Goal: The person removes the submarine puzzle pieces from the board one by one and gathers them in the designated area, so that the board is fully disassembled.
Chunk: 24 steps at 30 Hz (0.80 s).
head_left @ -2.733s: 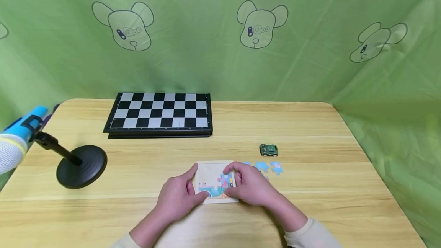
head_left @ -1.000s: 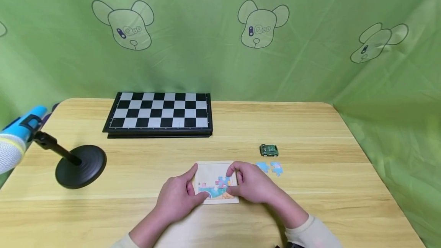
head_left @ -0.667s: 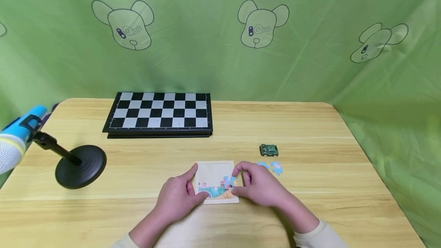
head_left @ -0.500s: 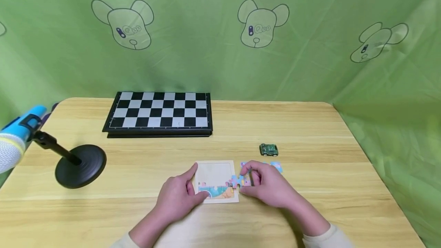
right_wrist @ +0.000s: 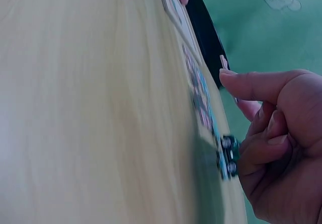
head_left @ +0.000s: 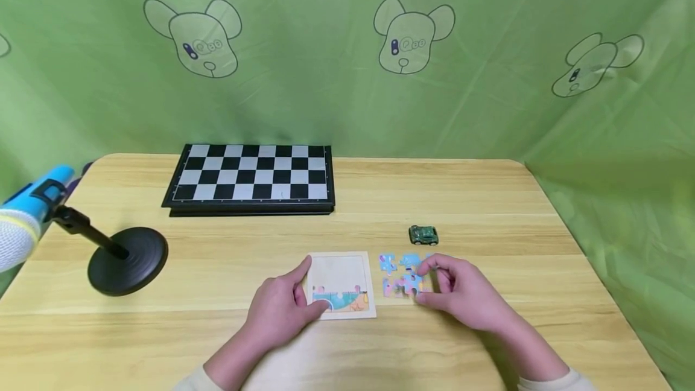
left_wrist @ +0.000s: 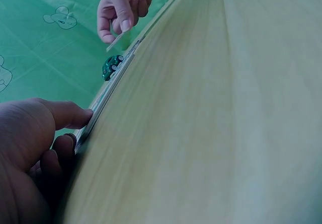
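Taking twelve o'clock as straight away from the person in the head view, the right hand (head_left: 464,291) is pinching a blue and pink puzzle piece (head_left: 412,283) between thumb and index finger. Both wrist views are showing a thin piece nearly edge-on and raised clear of the wooden table (head_left: 217,343). Its long axis cannot be told.

The governing relation is as follows. The puzzle tray (head_left: 342,267) is lying flat at nine o'clock from the held piece, near but not touching. It is appearing almost square. A row of fitted pieces (head_left: 340,301) is filling its six-o'clock side; bare board is showing toward twelve, and that bare area is lying just past nine o'clock from the held piece.

The left hand (head_left: 282,309) is gripping the tray: the thumb is lying over the seven-o'clock part, the index finger is reaching the eleven-o'clock corner. The left hand is thus touching the tray, while the right is standing apart from it at three o'clock.

Loose pieces (head_left: 388,263) are lying from nine round to twelve o'clock of the held piece; fingers are hiding some. A green toy car (head_left: 423,235) is standing at eleven o'clock from the right hand.
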Each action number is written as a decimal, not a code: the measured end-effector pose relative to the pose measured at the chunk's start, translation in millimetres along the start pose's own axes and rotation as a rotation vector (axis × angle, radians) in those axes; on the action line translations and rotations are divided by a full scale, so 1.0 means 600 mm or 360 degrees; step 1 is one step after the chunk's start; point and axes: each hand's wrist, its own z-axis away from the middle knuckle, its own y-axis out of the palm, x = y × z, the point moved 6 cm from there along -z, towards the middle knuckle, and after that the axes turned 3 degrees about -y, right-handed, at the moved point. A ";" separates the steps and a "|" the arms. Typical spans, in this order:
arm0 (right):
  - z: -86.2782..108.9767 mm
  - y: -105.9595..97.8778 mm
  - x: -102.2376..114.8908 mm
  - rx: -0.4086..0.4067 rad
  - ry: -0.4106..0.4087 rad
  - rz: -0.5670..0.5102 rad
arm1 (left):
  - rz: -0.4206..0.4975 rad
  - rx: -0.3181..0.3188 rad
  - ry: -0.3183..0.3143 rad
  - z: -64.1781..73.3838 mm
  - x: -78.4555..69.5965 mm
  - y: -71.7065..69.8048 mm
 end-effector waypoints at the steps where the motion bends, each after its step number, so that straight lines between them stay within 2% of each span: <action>1: 0.003 -0.005 -0.005 -0.0007 0.0000 0.0003 | -0.0002 -0.0001 0.0001 0.000 0.000 0.000; 12: 0.026 -0.046 -0.051 -0.0062 0.0016 0.0089 | -0.0009 -0.0010 0.0010 0.000 -0.001 0.001; 24: 0.027 -0.054 -0.093 -0.0033 0.0146 0.0066 | -0.0010 -0.0004 -0.0017 0.001 -0.001 0.001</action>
